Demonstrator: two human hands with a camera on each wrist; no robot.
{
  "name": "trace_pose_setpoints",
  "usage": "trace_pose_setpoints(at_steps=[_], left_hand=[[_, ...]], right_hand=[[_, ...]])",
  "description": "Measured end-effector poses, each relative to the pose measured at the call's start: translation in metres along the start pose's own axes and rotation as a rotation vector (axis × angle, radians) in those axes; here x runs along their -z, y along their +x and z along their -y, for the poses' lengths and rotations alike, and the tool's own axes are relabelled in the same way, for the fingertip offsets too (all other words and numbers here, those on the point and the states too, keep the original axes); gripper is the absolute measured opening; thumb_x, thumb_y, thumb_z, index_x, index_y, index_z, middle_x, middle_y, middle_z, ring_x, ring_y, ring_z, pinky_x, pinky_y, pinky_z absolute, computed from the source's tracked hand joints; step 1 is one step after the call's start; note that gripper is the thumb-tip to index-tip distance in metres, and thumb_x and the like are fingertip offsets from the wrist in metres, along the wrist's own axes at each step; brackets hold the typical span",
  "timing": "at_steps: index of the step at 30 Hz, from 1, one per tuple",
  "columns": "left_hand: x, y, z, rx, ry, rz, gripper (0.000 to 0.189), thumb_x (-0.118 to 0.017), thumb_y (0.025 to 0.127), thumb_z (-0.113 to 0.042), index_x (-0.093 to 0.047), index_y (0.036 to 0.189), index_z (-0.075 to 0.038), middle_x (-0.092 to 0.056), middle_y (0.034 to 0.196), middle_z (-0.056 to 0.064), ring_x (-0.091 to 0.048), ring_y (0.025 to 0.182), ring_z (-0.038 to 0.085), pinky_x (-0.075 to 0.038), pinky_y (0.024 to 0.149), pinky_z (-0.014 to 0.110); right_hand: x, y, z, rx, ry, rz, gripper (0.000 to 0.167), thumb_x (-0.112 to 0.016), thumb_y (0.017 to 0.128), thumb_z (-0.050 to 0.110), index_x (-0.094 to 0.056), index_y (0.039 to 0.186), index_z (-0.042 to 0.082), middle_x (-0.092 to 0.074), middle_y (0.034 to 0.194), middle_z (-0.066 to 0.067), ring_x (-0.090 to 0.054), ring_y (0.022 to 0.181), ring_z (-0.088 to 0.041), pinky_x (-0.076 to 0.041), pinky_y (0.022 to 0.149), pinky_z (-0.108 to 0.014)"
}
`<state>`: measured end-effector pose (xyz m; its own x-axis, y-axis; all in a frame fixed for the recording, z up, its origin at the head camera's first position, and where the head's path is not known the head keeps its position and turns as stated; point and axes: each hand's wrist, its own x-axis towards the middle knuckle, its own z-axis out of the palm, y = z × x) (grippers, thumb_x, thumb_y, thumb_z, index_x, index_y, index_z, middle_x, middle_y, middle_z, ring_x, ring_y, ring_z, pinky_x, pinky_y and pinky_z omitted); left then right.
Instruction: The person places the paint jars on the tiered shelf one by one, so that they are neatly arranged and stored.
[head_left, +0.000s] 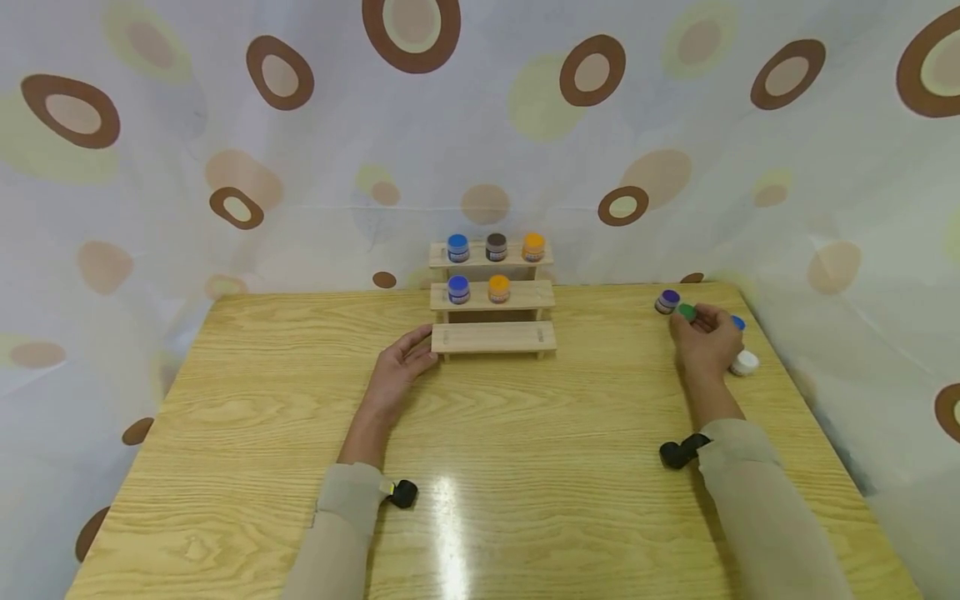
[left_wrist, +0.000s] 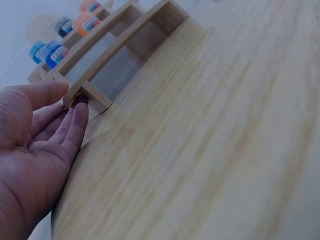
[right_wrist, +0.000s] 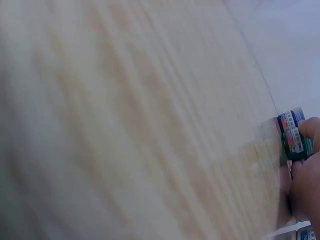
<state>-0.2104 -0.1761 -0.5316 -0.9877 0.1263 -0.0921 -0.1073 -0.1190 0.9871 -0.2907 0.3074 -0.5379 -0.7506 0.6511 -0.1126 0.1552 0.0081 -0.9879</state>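
A three-tier wooden display rack [head_left: 491, 335] stands at the back middle of the table. At its left end my left hand [head_left: 401, 367] holds the lowest tier, thumb and fingertips around the end in the left wrist view. Far to the right, my right hand [head_left: 708, 342] pinches a green paint jar [head_left: 686, 312] between thumb and fingers. Just beyond the green jar is a purple-lidded jar [head_left: 667, 302]. A blue-lidded jar [head_left: 738, 323], partly hidden by the hand, and a white-lidded jar [head_left: 745, 363] stand to its right.
The top tier bears a light-blue jar [head_left: 457, 247], a dark brown jar [head_left: 497, 247] and an orange jar [head_left: 533, 247]. On the middle tier sit a blue jar [head_left: 458, 289] and a yellow-orange jar [head_left: 498, 288]. A patterned curtain [head_left: 322, 175] hangs behind the wooden table [head_left: 525, 467].
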Motion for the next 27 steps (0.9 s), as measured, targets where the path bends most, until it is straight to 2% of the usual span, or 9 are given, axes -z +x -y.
trace_pose_setpoints(at_steps=[5, 8, 14, 16, 21, 27], left_hand=[[0.002, 0.000, 0.000, 0.002, -0.002, -0.003, 0.055, -0.064, 0.106, -0.005, -0.048, 0.159, -0.009, -0.048, 0.160, 0.011, -0.053, 0.143, 0.029, -0.052, 0.110, 0.032], [0.004, 0.000, 0.000, 0.008, -0.010, -0.004, 0.056, -0.064, 0.106, -0.005, -0.048, 0.159, -0.010, -0.049, 0.159, 0.012, -0.054, 0.142, 0.028, -0.052, 0.110, 0.032], [0.005, 0.000, 0.002, 0.009, -0.021, -0.002, 0.055, -0.063, 0.106, -0.004, -0.047, 0.159, -0.008, -0.051, 0.158, 0.014, -0.054, 0.143, 0.029, -0.052, 0.110, 0.033], [0.004, 0.000, 0.003, 0.009, -0.026, 0.000, 0.055, -0.063, 0.106, -0.004, -0.047, 0.159, -0.008, -0.051, 0.158, 0.015, -0.054, 0.143, 0.030, -0.052, 0.110, 0.033], [0.002, -0.001, 0.002, -0.001, -0.026, 0.003, 0.055, -0.062, 0.106, -0.003, -0.047, 0.159, -0.008, -0.051, 0.158, 0.015, -0.054, 0.143, 0.030, -0.052, 0.109, 0.032], [0.000, 0.001, 0.002, -0.005, -0.024, 0.003, 0.054, -0.063, 0.106, -0.004, -0.048, 0.158, -0.009, -0.049, 0.160, 0.013, -0.053, 0.143, 0.028, -0.052, 0.109, 0.031]], right_hand=[[-0.002, -0.010, -0.003, 0.017, -0.024, 0.081, 0.045, -0.091, 0.084, 0.016, -0.073, 0.125, 0.010, -0.067, 0.109, 0.004, -0.066, 0.094, -0.005, -0.057, 0.086, -0.016], [-0.008, -0.019, -0.005, 0.059, -0.056, 0.130, 0.047, -0.091, 0.085, 0.017, -0.073, 0.128, 0.009, -0.068, 0.111, 0.003, -0.067, 0.094, -0.004, -0.057, 0.085, -0.016], [-0.025, -0.042, -0.001, 0.087, 0.010, 0.229, 0.047, -0.089, 0.086, 0.010, -0.072, 0.130, 0.003, -0.067, 0.117, -0.003, -0.067, 0.100, -0.009, -0.057, 0.085, -0.014], [-0.030, -0.051, 0.003, 0.099, -0.002, 0.260, 0.047, -0.088, 0.087, 0.012, -0.072, 0.130, 0.003, -0.065, 0.118, -0.003, -0.066, 0.103, -0.010, -0.057, 0.085, -0.014], [-0.039, -0.069, 0.011, 0.195, -0.101, 0.345, 0.048, -0.086, 0.092, 0.026, -0.070, 0.133, 0.007, -0.065, 0.124, -0.006, -0.064, 0.107, -0.012, -0.056, 0.089, -0.016], [-0.049, -0.078, 0.014, 0.323, -0.133, 0.429, 0.047, -0.084, 0.094, 0.023, -0.070, 0.135, 0.004, -0.068, 0.128, -0.014, -0.066, 0.105, -0.010, -0.055, 0.090, -0.015]])
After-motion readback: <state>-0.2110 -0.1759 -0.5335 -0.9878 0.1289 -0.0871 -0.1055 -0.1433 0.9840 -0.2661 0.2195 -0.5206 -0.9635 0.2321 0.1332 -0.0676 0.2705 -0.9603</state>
